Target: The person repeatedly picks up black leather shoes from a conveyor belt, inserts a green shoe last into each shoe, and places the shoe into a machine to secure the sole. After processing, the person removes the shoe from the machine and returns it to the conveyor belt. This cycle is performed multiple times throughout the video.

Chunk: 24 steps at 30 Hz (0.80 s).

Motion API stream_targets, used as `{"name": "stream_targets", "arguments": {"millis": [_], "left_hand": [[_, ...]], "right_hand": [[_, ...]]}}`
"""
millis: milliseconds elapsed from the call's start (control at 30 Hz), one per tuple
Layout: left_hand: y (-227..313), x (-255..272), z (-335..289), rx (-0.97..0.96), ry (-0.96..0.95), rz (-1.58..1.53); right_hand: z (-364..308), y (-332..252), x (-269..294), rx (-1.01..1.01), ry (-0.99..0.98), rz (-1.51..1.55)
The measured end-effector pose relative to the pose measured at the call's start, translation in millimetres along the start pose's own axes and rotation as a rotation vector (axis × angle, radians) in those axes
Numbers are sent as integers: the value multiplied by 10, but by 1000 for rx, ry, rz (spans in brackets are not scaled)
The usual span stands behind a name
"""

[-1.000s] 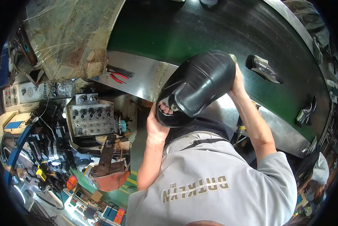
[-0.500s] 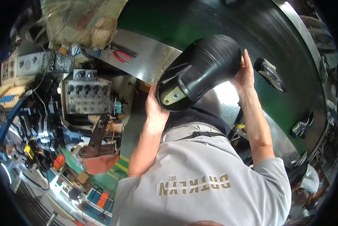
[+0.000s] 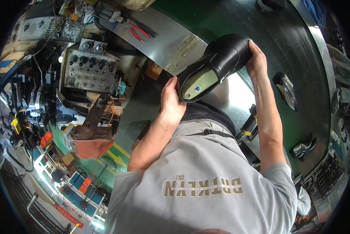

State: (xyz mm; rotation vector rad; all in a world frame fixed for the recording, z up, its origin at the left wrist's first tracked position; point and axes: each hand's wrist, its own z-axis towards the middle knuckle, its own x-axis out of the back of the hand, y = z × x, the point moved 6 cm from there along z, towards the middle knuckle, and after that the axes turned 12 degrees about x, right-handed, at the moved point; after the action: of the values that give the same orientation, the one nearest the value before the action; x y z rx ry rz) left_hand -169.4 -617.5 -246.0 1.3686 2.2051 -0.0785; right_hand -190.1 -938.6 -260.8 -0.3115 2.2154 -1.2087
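In front of my body I hold up a black leather shoe (image 3: 226,54) between both hands. Inside its opening sits a pale green shoe last (image 3: 206,82) with a metal-rimmed hole. The heel end points down and left, and the toe end up and right. My left hand (image 3: 172,96) is closed on the heel end, its palm and fingers against the outside. My right hand (image 3: 257,59) grips the toe end, with some of its fingers hidden behind the shoe.
Red-handled pliers (image 3: 138,33) lie on a metal ledge (image 3: 159,37) at upper left. Left of me stands a machine with a knobbed control box (image 3: 91,71) and a red-orange part (image 3: 92,147). On the green surface at right rest a shoe (image 3: 286,90) and another dark shoe (image 3: 304,149).
The shoe has moved slightly right and turned, showing more of the last through its opening. Both hands keep their hold. The whole view has shifted, with the machine now higher in it.
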Motion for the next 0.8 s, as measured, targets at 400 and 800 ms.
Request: {"name": "stream_targets", "arguments": {"millis": [400, 800], "left_hand": [[347, -141, -675, 288, -454, 301], [1767, 1076, -1658, -705, 274, 570]], "right_hand": [[-683, 107, -1318, -188, -486, -211], [-2001, 864, -3595, -11, -744, -365]]}}
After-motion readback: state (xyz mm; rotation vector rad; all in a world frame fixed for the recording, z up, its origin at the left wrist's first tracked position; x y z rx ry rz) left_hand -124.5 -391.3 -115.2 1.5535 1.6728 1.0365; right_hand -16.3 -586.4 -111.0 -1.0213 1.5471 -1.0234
